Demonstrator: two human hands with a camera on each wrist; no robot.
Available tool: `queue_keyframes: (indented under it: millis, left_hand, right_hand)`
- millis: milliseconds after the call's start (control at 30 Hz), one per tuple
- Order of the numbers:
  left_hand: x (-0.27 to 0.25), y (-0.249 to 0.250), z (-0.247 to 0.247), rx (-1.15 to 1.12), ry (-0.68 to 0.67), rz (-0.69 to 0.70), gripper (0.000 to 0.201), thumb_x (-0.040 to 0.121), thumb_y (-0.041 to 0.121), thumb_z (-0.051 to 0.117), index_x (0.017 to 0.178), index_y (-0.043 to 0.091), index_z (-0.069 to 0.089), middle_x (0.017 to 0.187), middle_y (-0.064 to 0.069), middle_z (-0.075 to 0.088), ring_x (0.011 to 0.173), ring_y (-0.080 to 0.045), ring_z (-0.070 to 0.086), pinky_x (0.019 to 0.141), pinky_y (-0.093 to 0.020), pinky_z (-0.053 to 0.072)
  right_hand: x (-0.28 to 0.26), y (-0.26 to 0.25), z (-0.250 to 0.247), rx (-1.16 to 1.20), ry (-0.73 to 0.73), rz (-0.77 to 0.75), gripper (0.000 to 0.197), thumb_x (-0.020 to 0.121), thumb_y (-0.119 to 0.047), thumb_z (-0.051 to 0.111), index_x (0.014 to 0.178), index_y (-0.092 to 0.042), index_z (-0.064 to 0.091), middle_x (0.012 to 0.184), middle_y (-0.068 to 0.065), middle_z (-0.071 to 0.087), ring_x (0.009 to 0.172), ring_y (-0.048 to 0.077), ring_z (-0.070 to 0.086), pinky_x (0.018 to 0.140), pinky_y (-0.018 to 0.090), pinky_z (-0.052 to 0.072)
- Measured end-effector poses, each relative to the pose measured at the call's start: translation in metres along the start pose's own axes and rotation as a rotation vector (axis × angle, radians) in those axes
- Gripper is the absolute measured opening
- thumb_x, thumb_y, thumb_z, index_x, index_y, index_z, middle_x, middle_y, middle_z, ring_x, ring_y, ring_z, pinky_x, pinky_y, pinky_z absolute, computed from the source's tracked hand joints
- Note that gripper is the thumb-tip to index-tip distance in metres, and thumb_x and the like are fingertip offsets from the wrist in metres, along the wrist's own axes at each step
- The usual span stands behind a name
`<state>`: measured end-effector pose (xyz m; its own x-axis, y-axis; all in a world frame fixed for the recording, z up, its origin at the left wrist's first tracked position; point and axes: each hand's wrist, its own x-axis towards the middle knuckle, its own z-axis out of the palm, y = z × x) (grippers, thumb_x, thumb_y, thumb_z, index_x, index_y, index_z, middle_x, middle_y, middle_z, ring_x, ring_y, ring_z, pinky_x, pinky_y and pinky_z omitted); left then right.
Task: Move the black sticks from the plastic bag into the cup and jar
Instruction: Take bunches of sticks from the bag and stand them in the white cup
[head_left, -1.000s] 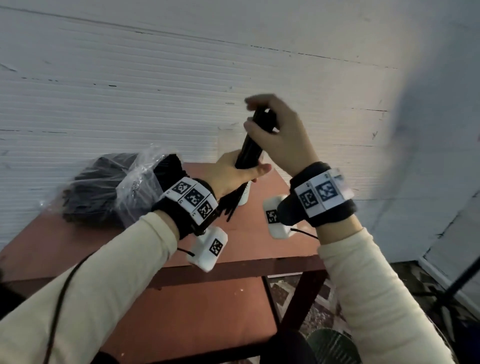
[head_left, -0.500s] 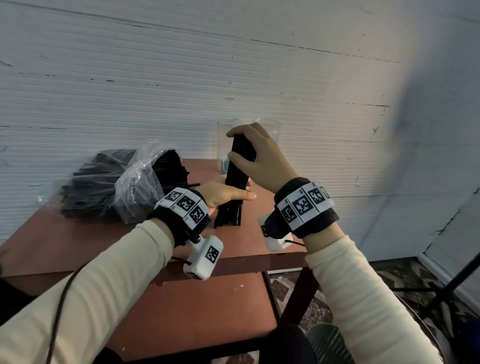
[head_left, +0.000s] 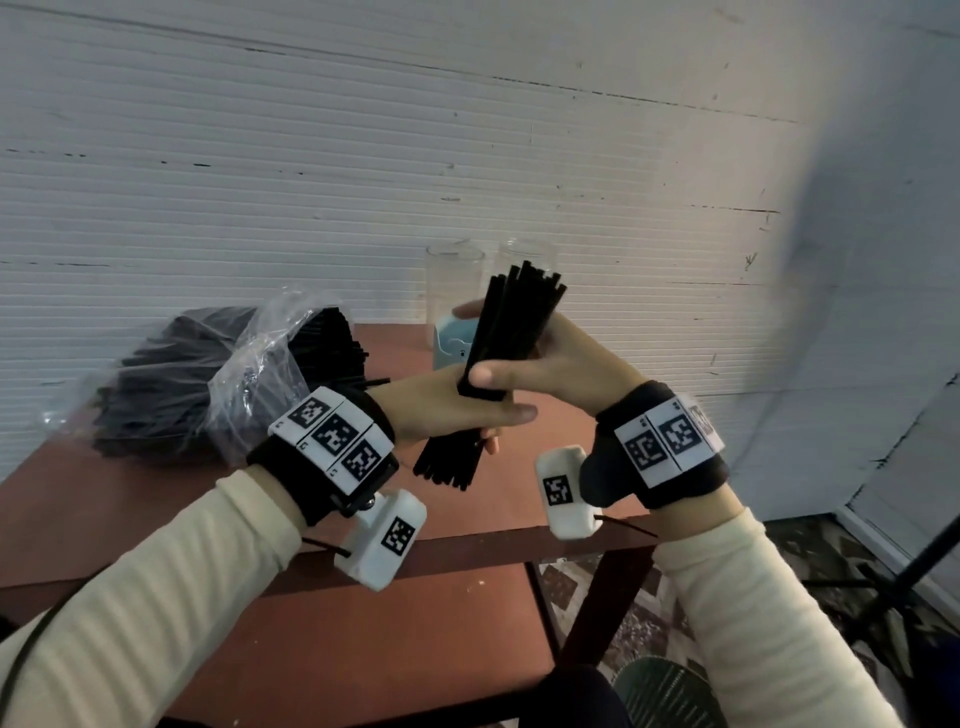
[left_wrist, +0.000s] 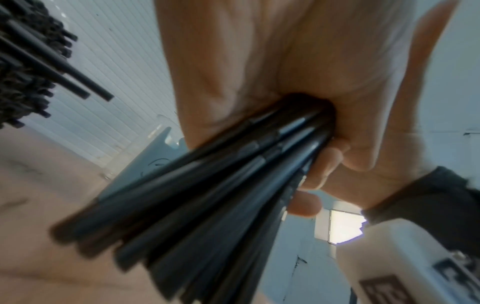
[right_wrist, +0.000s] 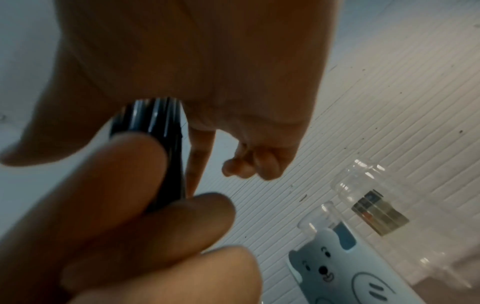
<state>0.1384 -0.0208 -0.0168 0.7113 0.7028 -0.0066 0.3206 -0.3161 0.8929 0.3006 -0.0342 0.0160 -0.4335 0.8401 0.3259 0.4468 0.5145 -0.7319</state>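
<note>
A bundle of black sticks (head_left: 506, 332) is held in the air above the reddish-brown counter (head_left: 93, 499), tilted so its upper end leans to the right and away, toward the white ribbed wall (head_left: 311, 156). Both hands are on it. The left hand (head_left: 447, 402) wraps the bundle low down, fingers curled round it, with the lower ends of the sticks fanning out loosely beneath the palm; the left wrist view shows the same sticks (left_wrist: 207, 195) splaying out of the closed fist (left_wrist: 272, 72). The right hand (head_left: 550, 364) grasps the bundle just above the left one, thumb across the front and fingers behind; in the right wrist view the thumb and fingers (right_wrist: 135, 160) close round the dark shafts (right_wrist: 161, 127). The 2 hands touch each other at the bundle's middle.

Behind the bundle, at the far edge of the counter against the wall, stand 2 clear containers side by side: a cup (head_left: 452, 280) with a pale blue bear-printed band at its base, and just right of it a jar (head_left: 527, 257). Both are partly hidden by the sticks and hands. No sticks can be seen inside them.

On the left part of the counter lies the clear plastic bag (head_left: 249, 374), on its side, packed with many more black sticks (head_left: 171, 384), a few poking out of its open end toward the left wrist.
</note>
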Motion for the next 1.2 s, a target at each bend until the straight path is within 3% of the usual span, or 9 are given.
queue_keyframes:
  millis: [167, 300, 467, 600, 733, 833, 933, 1067, 1200]
  left_hand:
    - [0.007, 0.003, 0.011, -0.048, 0.139, 0.053, 0.015, 0.081, 0.024, 0.076, 0.083, 0.017, 0.063, 0.072, 0.003, 0.061, 0.072, -0.012, 0.062, 0.074, -0.03, 0.054]
    - [0.017, 0.008, 0.01, 0.077, 0.392, 0.019, 0.082, 0.056, 0.058, 0.084, 0.123, 0.033, 0.044, 0.11, 0.013, 0.059, 0.104, -0.004, 0.059, 0.09, -0.031, 0.052]
    - [0.046, -0.001, -0.003, 0.251, 0.726, -0.031, 0.109, 0.055, 0.041, 0.09, 0.141, 0.026, 0.024, 0.14, -0.005, 0.027, 0.13, -0.02, 0.031, 0.108, -0.037, 0.034]
    - [0.074, -0.027, -0.023, 0.167, 0.731, -0.27, 0.127, 0.057, 0.038, 0.091, 0.15, 0.013, 0.009, 0.148, -0.01, 0.029, 0.136, -0.025, 0.032, 0.111, -0.043, 0.034]
    - [0.087, -0.037, -0.029, 0.024, 0.706, -0.315, 0.11, 0.065, 0.029, 0.088, 0.147, 0.01, 0.016, 0.134, -0.007, 0.045, 0.123, -0.025, 0.048, 0.099, -0.038, 0.046]
    - [0.087, -0.039, -0.029, 0.055, 0.623, -0.306, 0.098, 0.06, 0.039, 0.089, 0.139, 0.017, 0.034, 0.124, -0.002, 0.053, 0.113, -0.022, 0.054, 0.095, -0.038, 0.048]
    - [0.085, -0.04, -0.027, 0.094, 0.552, -0.263, 0.101, 0.048, 0.052, 0.09, 0.133, 0.022, 0.045, 0.122, 0.002, 0.059, 0.111, -0.018, 0.057, 0.098, -0.041, 0.048]
    - [0.084, -0.041, -0.027, 0.053, 0.489, -0.217, 0.069, 0.049, 0.046, 0.093, 0.108, 0.031, 0.062, 0.103, 0.007, 0.069, 0.1, -0.013, 0.064, 0.092, -0.039, 0.053]
    - [0.09, -0.049, -0.029, 0.031, 0.445, -0.209, 0.081, 0.04, 0.053, 0.091, 0.113, 0.031, 0.066, 0.105, 0.009, 0.072, 0.103, -0.013, 0.066, 0.092, -0.039, 0.054]
  right_hand:
    - [-0.001, -0.005, 0.002, 0.035, 0.084, -0.079, 0.006, 0.085, -0.01, 0.071, 0.084, -0.015, 0.068, 0.079, -0.006, 0.068, 0.077, 0.002, 0.064, 0.071, 0.016, 0.049]
    - [0.004, -0.006, -0.021, 0.14, 0.326, -0.063, 0.008, 0.087, -0.005, 0.066, 0.08, -0.007, 0.063, 0.065, -0.006, 0.059, 0.056, 0.003, 0.055, 0.051, 0.014, 0.041]
    - [0.018, 0.003, -0.059, 0.276, 0.694, -0.065, 0.012, 0.085, -0.015, 0.068, 0.075, -0.016, 0.061, 0.064, -0.003, 0.057, 0.059, 0.018, 0.051, 0.046, 0.024, 0.037]
    - [0.033, 0.007, -0.072, 0.288, 0.829, -0.041, 0.013, 0.084, -0.017, 0.068, 0.074, -0.016, 0.06, 0.065, -0.001, 0.055, 0.059, 0.018, 0.05, 0.048, 0.026, 0.038]
    - [0.048, 0.01, -0.073, 0.202, 0.765, -0.039, 0.013, 0.084, -0.016, 0.067, 0.072, -0.018, 0.061, 0.064, -0.007, 0.057, 0.057, 0.01, 0.053, 0.051, 0.021, 0.04]
    - [0.055, 0.012, -0.069, 0.107, 0.704, -0.045, 0.008, 0.085, -0.016, 0.066, 0.078, -0.013, 0.063, 0.066, -0.01, 0.059, 0.055, 0.0, 0.054, 0.052, 0.015, 0.041]
    - [0.062, 0.015, -0.064, 0.028, 0.639, -0.03, 0.011, 0.084, -0.014, 0.065, 0.08, -0.004, 0.062, 0.066, -0.005, 0.058, 0.055, 0.001, 0.053, 0.051, 0.015, 0.041]
    - [0.069, 0.027, -0.055, -0.09, 0.473, 0.057, 0.026, 0.083, -0.02, 0.067, 0.079, 0.005, 0.06, 0.067, 0.008, 0.057, 0.059, 0.011, 0.053, 0.054, 0.026, 0.043]
    - [0.08, 0.042, -0.046, -0.198, 0.305, 0.203, 0.025, 0.08, -0.022, 0.068, 0.069, -0.008, 0.051, 0.061, 0.002, 0.048, 0.056, 0.013, 0.047, 0.05, 0.025, 0.04]
